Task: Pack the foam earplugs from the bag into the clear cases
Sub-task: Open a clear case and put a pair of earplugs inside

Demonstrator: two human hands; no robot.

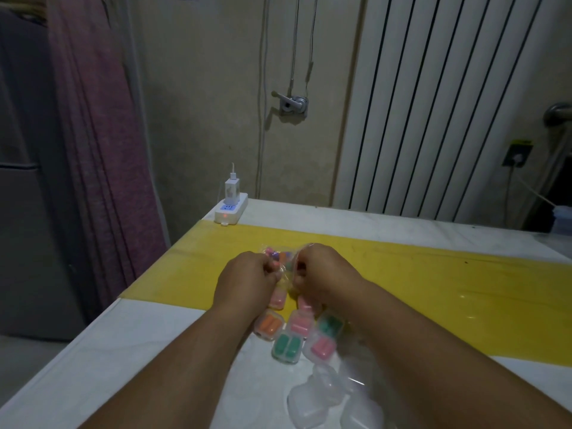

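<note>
bag (286,274): clear, mixed-colour earplugs (274,254) inside; over yellow strip (433,289), mid tabletop (139,351)
hands: L hand (244,280) + R hand (322,274) close together, both pinching bag
filled cases (286,346): cluster just below hands
empty cases (312,397): nearer, by R forearm
power strip (230,210): far-L corner

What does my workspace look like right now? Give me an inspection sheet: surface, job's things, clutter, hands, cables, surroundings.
Surface: white table with a yellow strip across it.
Job's things: bag of earplugs between the hands; filled cases clustered nearer the person; empty cases nearest.
Clutter: power strip at the far left corner.
Hands: left hand and right hand both pinch the bag.
Cables: charger in the power strip, with a white cable rising from it; a cord hangs from the wall socket.
Surroundings: curtain on the left, radiator behind.
</note>
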